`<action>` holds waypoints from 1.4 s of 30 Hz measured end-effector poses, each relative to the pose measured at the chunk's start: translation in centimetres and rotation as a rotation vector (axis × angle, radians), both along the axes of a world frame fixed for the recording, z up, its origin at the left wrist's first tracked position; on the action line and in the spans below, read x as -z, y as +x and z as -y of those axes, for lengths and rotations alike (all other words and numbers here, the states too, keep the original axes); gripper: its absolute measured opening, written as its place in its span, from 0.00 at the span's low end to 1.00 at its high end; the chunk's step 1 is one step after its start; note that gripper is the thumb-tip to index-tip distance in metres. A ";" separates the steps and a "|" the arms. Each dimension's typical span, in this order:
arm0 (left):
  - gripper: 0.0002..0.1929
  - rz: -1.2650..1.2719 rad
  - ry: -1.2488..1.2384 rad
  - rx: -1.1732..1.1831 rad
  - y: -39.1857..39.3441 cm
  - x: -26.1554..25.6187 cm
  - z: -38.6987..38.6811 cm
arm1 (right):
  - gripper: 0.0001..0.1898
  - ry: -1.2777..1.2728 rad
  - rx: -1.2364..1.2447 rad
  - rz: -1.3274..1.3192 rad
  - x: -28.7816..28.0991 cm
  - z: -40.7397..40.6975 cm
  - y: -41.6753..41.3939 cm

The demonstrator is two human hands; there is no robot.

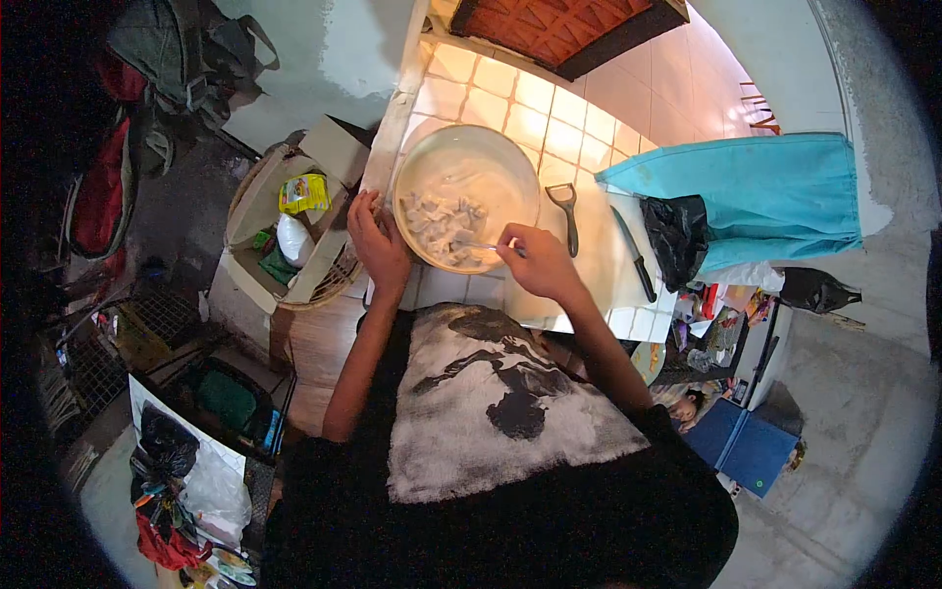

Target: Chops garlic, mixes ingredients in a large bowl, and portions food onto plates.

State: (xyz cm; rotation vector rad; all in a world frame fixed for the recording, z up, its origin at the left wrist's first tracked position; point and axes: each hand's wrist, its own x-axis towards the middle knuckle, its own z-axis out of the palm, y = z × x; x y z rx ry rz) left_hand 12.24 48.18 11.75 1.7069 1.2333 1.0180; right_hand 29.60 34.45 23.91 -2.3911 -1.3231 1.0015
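A large round bowl stands on the white tiled counter. Pale chopped pieces lie in a whitish mixture in its lower left part. My right hand grips the handle of a metal utensil, a spoon or fork, whose head is among the pieces. My left hand rests against the bowl's left side, fingers bent at the counter edge; it holds no tool. Right of the bowl lies a peeler with a black handle. Farther right is a black-handled knife on a pale board or sheet.
Left of the counter, a cardboard box holds a yellow packet and a white bag. A turquoise cloth and a black plastic bag are at the counter's right end. A patterned red-brown panel is beyond.
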 end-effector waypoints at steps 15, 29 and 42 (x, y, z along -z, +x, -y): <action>0.16 0.022 0.026 0.005 0.0 0.1 0.1 | 0.09 0.421 0.471 -0.267 2.8 0.5 2.4; 0.17 -0.058 0.045 0.002 -0.4 0.3 0.0 | 0.10 -0.003 -0.134 0.204 -5.4 2.2 4.6; 0.17 -0.023 0.040 -0.011 -0.1 0.2 0.1 | 0.10 0.233 0.332 -0.046 2.0 -0.5 -2.9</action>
